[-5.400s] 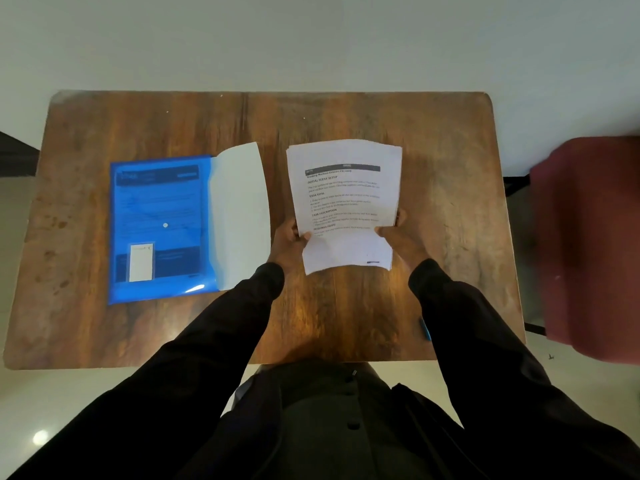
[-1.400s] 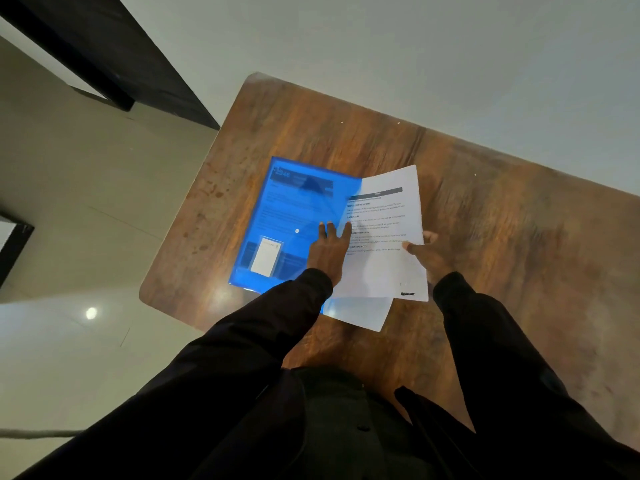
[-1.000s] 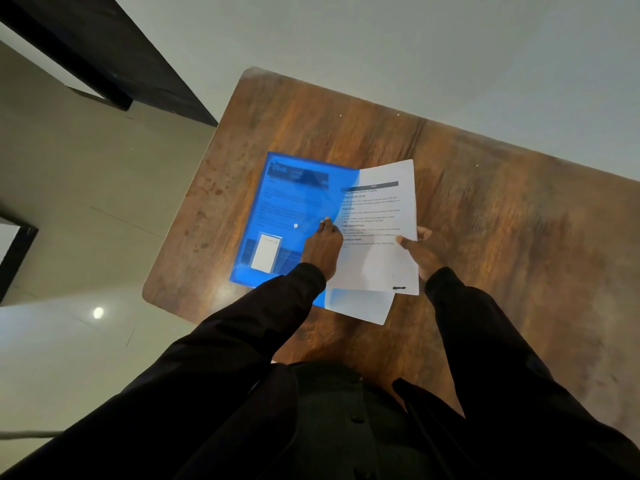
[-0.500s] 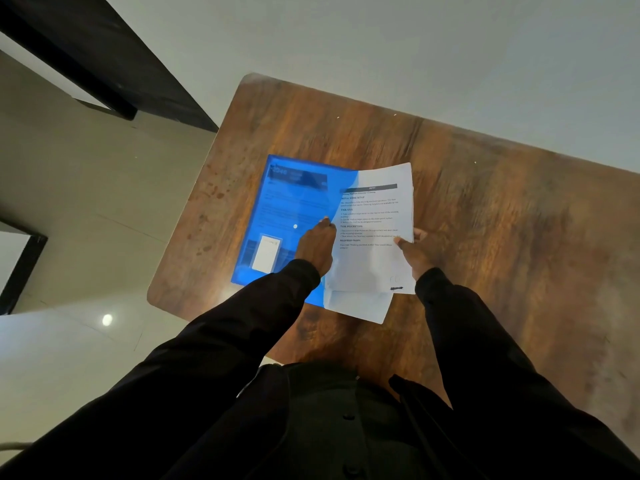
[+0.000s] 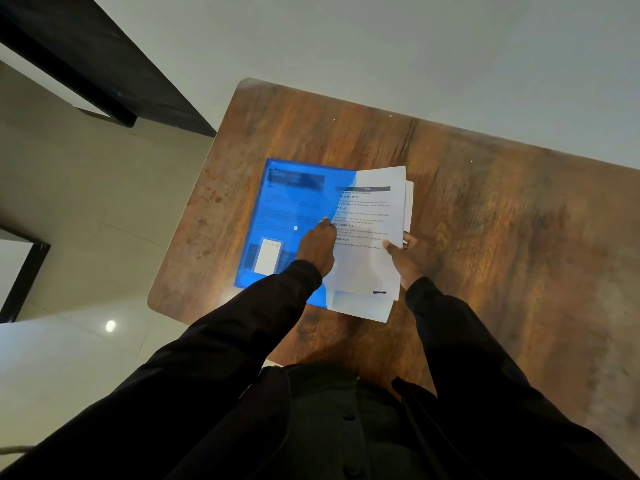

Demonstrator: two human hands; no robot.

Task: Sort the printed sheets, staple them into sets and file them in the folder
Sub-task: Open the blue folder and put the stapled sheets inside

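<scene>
Blue translucent plastic makes up the folder [image 5: 294,216], which lies flat on the wooden table [image 5: 485,220] toward its 9 o'clock side. Its front cover overlaps the left part of the printed sheets [image 5: 370,216]. The rest of the set sticks out at 3 o'clock, over a white sheet [image 5: 360,308] that shows below at 6 o'clock.

The set is light, thin and floppy, and I judge it will buckle if pushed from one corner. It is best held at the middle of a long edge, as the right hand [image 5: 407,254] holds it now, thumb on top and fingers beneath, pinching the 3 o'clock edge. The cover looks slick and springy, likely to close on the paper unless it is held.

The left hand [image 5: 317,245] lies at the cover's free edge with its fingers pointing to 11 o'clock. I cannot tell whether they press it or grip it.

The sheets' long axis runs from 6 to 12 o'clock, header at 12, text upright to the reader. The folder's long axis is close to parallel, leaning slightly toward 1 o'clock, with its closed side at 9 and its open side at 3
</scene>
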